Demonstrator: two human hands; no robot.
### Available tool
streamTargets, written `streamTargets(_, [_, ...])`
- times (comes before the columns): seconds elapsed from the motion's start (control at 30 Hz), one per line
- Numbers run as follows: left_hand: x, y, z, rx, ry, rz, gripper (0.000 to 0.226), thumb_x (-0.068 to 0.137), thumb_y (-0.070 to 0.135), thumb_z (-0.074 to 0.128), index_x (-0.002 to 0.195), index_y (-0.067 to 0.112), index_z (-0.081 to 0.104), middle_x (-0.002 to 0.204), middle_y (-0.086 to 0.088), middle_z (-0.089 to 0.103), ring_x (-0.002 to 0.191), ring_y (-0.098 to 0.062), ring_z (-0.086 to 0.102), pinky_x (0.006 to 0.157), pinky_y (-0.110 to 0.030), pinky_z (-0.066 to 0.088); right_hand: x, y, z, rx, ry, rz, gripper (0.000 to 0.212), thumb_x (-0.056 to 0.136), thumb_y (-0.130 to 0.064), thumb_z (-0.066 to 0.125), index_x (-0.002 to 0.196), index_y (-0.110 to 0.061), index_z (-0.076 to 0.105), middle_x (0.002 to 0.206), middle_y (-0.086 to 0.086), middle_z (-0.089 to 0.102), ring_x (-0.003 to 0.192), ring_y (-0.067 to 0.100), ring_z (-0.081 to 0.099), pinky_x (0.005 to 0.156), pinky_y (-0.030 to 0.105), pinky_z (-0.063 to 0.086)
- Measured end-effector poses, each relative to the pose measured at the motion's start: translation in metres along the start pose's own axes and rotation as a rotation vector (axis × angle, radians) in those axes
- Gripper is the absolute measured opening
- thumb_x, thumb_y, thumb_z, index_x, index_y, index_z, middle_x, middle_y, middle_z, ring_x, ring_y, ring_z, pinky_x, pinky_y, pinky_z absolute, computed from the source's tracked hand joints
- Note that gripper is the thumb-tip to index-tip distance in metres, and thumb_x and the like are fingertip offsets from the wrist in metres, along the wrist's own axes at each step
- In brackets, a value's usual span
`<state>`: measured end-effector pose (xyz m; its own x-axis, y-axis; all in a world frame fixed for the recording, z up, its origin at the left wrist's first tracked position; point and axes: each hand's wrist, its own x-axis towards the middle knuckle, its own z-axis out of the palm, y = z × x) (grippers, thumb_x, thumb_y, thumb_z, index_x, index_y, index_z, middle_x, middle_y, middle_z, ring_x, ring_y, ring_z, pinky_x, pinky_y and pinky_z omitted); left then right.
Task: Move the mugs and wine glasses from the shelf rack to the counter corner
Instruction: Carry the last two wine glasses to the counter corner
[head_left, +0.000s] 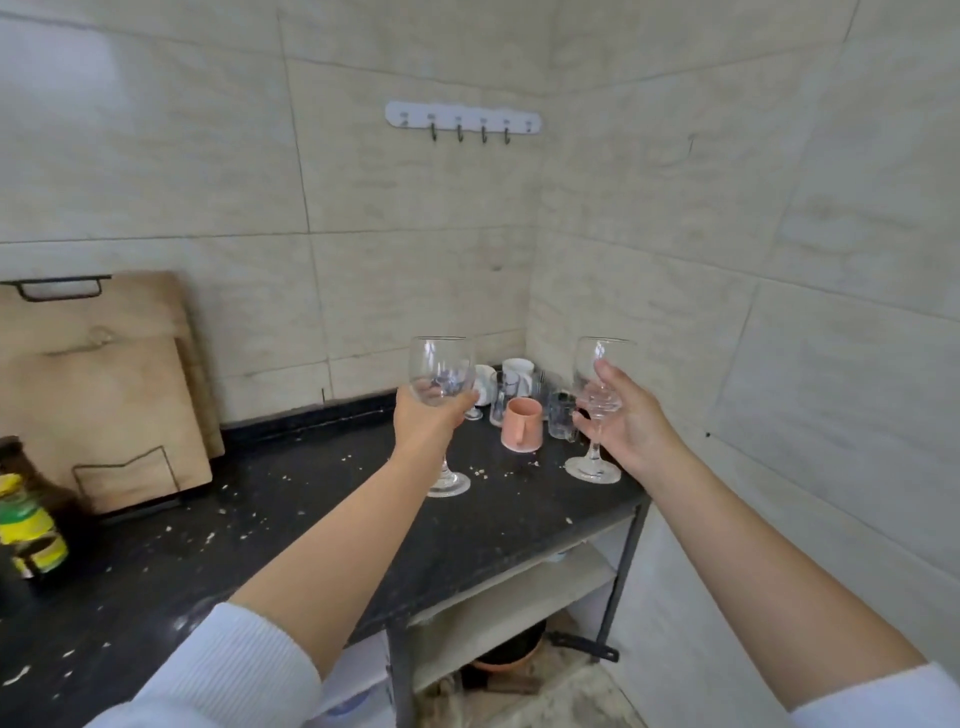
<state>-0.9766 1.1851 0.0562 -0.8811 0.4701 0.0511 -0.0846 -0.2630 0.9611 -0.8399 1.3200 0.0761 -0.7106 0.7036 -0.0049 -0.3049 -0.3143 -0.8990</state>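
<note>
My left hand (423, 421) grips the bowl of a clear wine glass (441, 374) from below; its foot hangs just above the black counter (322, 519). My right hand (628, 415) holds a second wine glass (600, 374) at the base of its bowl, foot close over the counter near the right edge. Behind them, in the corner, stand a pink mug (521, 425) upside down, white mugs (517, 374) and several clear glasses (561, 415). The shelf rack is out of view.
Wooden cutting boards (104, 395) lean against the wall at the left in a wire stand. A bottle with a yellow-green label (28, 525) stands at the far left. Crumbs are scattered over the counter. A hook rail (462, 122) hangs on the wall. Shelves and a dark pan (511, 649) lie below the counter.
</note>
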Motion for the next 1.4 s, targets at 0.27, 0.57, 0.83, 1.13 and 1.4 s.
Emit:
streamTargets(0.27, [0.112, -0.042, 0.024, 0.202, 0.001, 0.018, 0.053, 0.079, 0.015, 0.072, 0.12, 0.011, 0.038, 0.106, -0.007, 0.055, 0.093, -0.02, 0.061, 0.077, -0.035, 0.053, 0.147, 0.014, -0.036, -0.39, 0.015, 0.021, 0.022, 0.079, -0.009, 0.067, 0.091, -0.016, 0.05, 0.083, 0.001, 0.057, 0.076, 0.015, 0.058, 0.076, 0.035, 0.047])
streamTargets(0.57, [0.24, -0.096, 0.007, 0.398, 0.142, -0.044, 0.069, 0.071, 0.014, 0.078, 0.13, 0.004, 0.042, 0.122, -0.007, 0.052, 0.103, -0.016, 0.048, 0.086, -0.026, 0.038, 0.284, 0.073, -0.032, -0.662, 0.064, 0.088, 0.041, 0.069, -0.013, 0.076, 0.101, -0.004, 0.051, 0.1, 0.011, 0.058, 0.091, 0.023, 0.058, 0.067, 0.031, 0.049])
streamTargets(0.83, [0.342, -0.152, -0.028, 0.626, 0.168, -0.092, 0.084, 0.065, 0.009, 0.08, 0.133, 0.008, 0.032, 0.125, -0.012, 0.052, 0.101, -0.021, 0.052, 0.089, -0.034, 0.046, 0.369, 0.138, -0.011, -1.078, -0.068, -0.036, 0.055, 0.064, -0.017, 0.077, 0.104, -0.021, 0.04, 0.092, -0.005, 0.042, 0.086, 0.014, 0.047, 0.071, 0.021, 0.035])
streamTargets(1.13, [0.392, -0.207, -0.024, 0.887, 0.031, -0.132, 0.074, 0.06, 0.017, 0.082, 0.123, 0.013, 0.043, 0.125, -0.003, 0.055, 0.103, -0.015, 0.052, 0.079, -0.025, 0.037, 0.43, 0.201, -0.01, -1.412, -0.177, 0.107, 0.061, 0.068, -0.018, 0.073, 0.124, -0.014, 0.048, 0.12, 0.007, 0.06, 0.113, 0.024, 0.055, 0.082, 0.028, 0.042])
streamTargets(1.4, [0.413, -0.224, -0.014, 0.893, 0.047, -0.213, 0.083, 0.063, 0.021, 0.081, 0.132, 0.018, 0.035, 0.134, -0.001, 0.052, 0.113, -0.018, 0.054, 0.082, -0.024, 0.038, 0.459, 0.221, -0.018, -1.493, -0.231, 0.162, 0.065, 0.069, -0.024, 0.074, 0.126, -0.012, 0.046, 0.129, 0.009, 0.047, 0.121, 0.026, 0.044, 0.1, 0.035, 0.041])
